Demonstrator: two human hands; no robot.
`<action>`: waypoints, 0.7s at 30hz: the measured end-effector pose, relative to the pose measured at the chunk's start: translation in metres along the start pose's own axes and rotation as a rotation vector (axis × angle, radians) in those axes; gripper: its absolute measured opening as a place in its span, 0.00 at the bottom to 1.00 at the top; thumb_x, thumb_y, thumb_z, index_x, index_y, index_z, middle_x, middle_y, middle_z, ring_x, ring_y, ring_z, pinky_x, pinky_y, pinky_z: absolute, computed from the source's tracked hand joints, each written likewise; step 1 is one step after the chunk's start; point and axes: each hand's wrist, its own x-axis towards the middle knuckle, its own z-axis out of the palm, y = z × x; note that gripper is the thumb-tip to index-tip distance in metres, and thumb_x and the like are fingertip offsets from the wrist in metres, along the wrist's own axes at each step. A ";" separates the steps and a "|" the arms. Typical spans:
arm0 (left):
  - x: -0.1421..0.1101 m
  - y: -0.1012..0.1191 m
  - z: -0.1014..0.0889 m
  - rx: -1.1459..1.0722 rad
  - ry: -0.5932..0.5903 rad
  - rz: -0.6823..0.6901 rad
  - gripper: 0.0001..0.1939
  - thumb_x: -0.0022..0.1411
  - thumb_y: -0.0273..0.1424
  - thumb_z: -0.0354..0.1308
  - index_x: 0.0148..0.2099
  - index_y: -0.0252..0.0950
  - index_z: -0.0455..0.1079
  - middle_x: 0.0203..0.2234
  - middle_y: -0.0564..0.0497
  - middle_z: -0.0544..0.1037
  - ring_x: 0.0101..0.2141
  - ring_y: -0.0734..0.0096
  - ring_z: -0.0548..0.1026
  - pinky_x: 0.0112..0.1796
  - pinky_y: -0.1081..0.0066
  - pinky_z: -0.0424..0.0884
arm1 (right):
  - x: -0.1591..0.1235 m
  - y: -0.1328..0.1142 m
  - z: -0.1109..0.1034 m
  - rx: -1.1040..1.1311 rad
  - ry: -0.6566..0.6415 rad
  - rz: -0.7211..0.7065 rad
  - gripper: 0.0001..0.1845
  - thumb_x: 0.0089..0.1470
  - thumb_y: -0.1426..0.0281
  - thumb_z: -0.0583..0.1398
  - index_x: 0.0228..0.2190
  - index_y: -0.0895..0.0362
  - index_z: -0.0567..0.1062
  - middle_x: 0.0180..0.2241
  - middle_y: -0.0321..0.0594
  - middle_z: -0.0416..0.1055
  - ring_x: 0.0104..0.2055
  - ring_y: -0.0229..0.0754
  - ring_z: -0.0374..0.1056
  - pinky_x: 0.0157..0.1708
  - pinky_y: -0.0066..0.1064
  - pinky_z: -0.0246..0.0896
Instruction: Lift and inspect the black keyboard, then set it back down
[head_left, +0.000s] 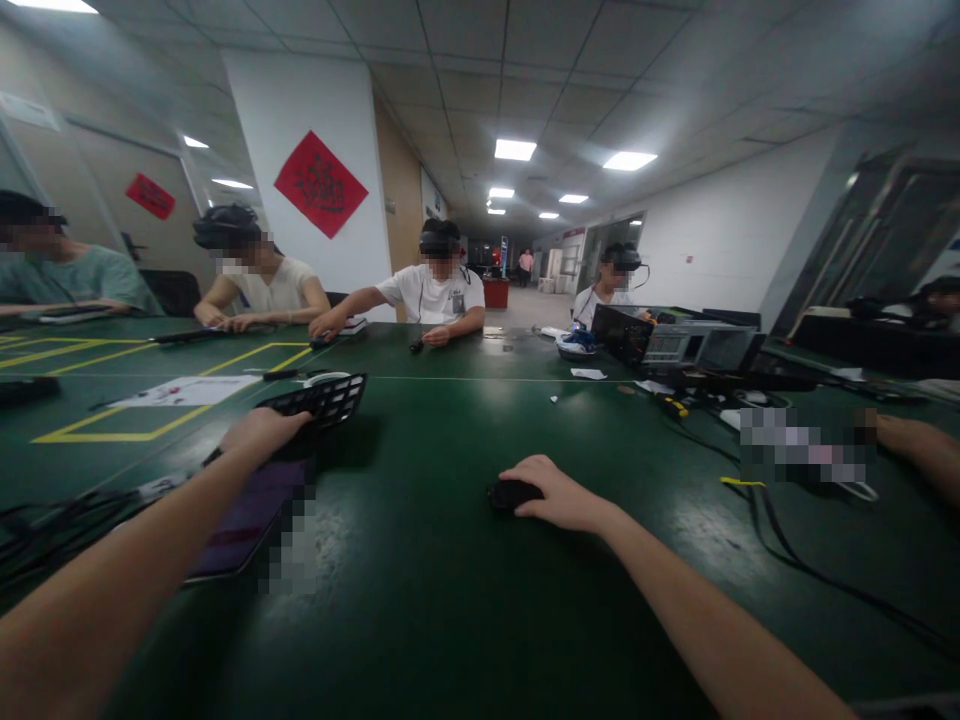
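My left hand point(262, 432) is closed on the near edge of a black keyboard point(334, 402), which is tilted up off the table at the left. Rows of keys or cells show on its face. Below that hand lies a tablet or similar flat screen point(255, 515), partly hidden by my forearm. Toward the middle, my right hand point(551, 493) is wrapped over a black computer mouse point(514, 494) resting on the green table point(427, 590). Its fingertips curl around the mouse's far side.
A printed sheet point(187, 390) lies inside yellow tape at the left, with black cables point(67, 520) nearer me. An opened computer case point(660, 340) stands at the back right. Another person's hand point(896, 437) rests at the right edge. Several people sit across the table.
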 end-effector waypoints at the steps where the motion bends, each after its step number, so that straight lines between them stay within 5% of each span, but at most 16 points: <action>1: 0.002 -0.007 0.001 0.021 0.002 -0.012 0.25 0.50 0.49 0.51 0.27 0.27 0.68 0.32 0.31 0.72 0.38 0.43 0.71 0.29 0.62 0.65 | 0.000 0.000 0.000 -0.002 0.004 -0.003 0.27 0.46 0.63 0.59 0.49 0.48 0.62 0.49 0.38 0.60 0.53 0.45 0.51 0.52 0.43 0.47; 8: 0.009 -0.015 0.005 0.154 -0.018 0.027 0.24 0.49 0.47 0.54 0.32 0.27 0.70 0.39 0.31 0.72 0.41 0.44 0.69 0.33 0.61 0.66 | -0.001 -0.001 -0.009 0.005 0.028 0.012 0.29 0.44 0.64 0.61 0.49 0.49 0.63 0.49 0.40 0.61 0.52 0.45 0.53 0.51 0.41 0.49; 12: -0.006 0.009 -0.003 0.248 0.061 0.158 0.25 0.56 0.45 0.46 0.34 0.25 0.70 0.37 0.30 0.72 0.40 0.44 0.70 0.34 0.60 0.65 | -0.010 0.029 -0.040 -0.132 0.281 0.111 0.26 0.44 0.67 0.59 0.48 0.54 0.65 0.48 0.41 0.65 0.51 0.45 0.56 0.52 0.40 0.47; 17: -0.081 0.061 0.008 0.135 0.132 0.531 0.22 0.57 0.44 0.42 0.36 0.32 0.69 0.35 0.39 0.73 0.36 0.53 0.71 0.34 0.64 0.64 | -0.043 0.102 -0.074 -0.415 0.634 0.537 0.24 0.44 0.67 0.57 0.46 0.59 0.67 0.44 0.45 0.68 0.47 0.45 0.62 0.49 0.35 0.50; 21: -0.158 0.085 0.039 -0.022 -0.009 0.852 0.15 0.57 0.40 0.45 0.33 0.37 0.68 0.30 0.45 0.72 0.33 0.62 0.70 0.35 0.68 0.62 | -0.065 0.136 -0.075 -0.508 0.586 0.880 0.24 0.47 0.64 0.54 0.47 0.58 0.66 0.44 0.49 0.68 0.47 0.50 0.62 0.45 0.39 0.53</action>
